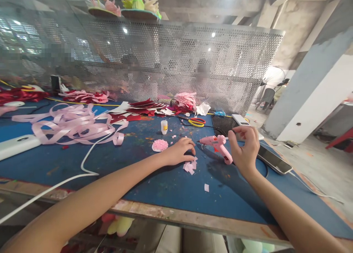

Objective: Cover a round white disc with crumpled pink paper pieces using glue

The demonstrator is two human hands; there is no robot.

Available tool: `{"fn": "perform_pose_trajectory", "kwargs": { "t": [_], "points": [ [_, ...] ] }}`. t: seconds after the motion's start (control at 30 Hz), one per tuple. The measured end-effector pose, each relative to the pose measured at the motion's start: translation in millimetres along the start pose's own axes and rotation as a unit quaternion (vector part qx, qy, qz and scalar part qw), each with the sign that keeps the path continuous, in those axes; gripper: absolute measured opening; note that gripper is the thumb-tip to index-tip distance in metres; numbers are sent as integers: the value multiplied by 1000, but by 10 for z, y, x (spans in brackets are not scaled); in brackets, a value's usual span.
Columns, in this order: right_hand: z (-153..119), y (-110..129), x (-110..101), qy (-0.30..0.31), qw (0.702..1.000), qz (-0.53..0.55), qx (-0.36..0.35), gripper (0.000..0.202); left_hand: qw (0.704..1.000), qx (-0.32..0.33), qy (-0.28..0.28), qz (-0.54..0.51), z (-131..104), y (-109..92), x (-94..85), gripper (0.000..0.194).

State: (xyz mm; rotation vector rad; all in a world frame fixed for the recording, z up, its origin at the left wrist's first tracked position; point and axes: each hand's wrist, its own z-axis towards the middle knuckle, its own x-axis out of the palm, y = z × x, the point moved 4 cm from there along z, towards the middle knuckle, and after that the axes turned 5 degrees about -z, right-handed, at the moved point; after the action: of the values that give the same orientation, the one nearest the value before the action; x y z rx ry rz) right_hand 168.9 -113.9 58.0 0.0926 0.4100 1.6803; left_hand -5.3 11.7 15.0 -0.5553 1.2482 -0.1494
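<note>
My left hand [179, 151] rests on the blue table with its fingers curved and a gap between thumb and forefinger. A small pile of pale pink squares [189, 167] lies just below it. To its left is a round white piece covered in pink bits [160, 145]. My right hand [245, 150] is raised, thumb and fingers pinched at the rear of the pink glue gun [217, 143], on a pale glue stick [227, 138]. The gun's nozzle points left, toward my left hand. One loose pink square [206, 187] lies nearer the table edge.
A small bottle [164, 127] and scissors [196, 122] stand and lie farther back. Pink ribbon [68, 122] heaps at left, with a white cable [85, 161]. Red and white sheets [146, 108] lie before a perforated screen [176, 62]. A phone [274, 159] is at right.
</note>
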Motion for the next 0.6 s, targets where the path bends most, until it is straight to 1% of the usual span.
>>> {"fn": "perform_pose_trajectory", "kwargs": {
  "t": [0.1, 0.17, 0.23, 0.27, 0.33, 0.4, 0.43, 0.5, 0.57, 0.6],
  "points": [
    [32, -102, 4, -7, 999, -16, 33, 11, 1000, -17, 4, -19, -2, 32, -19, 6],
    [42, -179, 24, 8, 998, -25, 64, 15, 999, -29, 6, -45, -1, 42, -29, 7],
    [39, -258, 62, 38, 994, -21, 101, 22, 997, -32, 1, -67, 3, 33, -44, 9],
    [33, -293, 92, 62, 991, -12, 120, 26, 997, -30, -5, -75, 5, 24, -54, 9],
    [12, -343, 170, 134, 979, 19, 155, 35, 996, -28, -18, -85, 12, 5, -81, 11],
    [-24, -354, 257, 220, 957, 52, 179, 42, 988, -49, -56, -138, 19, 17, -121, 14],
    [-46, -347, 294, 260, 945, 62, 187, 43, 978, -67, -80, -183, 21, 37, -140, 15],
    [-100, -319, 358, 335, 919, 77, 193, 43, 945, -104, -124, -285, 25, 93, -158, 17],
    [-163, -283, 406, 397, 892, 100, 193, 40, 912, -131, -146, -360, 33, 149, -146, 20],
    [-193, -269, 422, 417, 881, 113, 194, 37, 904, -137, -148, -376, 38, 170, -135, 21]
  ]
}}
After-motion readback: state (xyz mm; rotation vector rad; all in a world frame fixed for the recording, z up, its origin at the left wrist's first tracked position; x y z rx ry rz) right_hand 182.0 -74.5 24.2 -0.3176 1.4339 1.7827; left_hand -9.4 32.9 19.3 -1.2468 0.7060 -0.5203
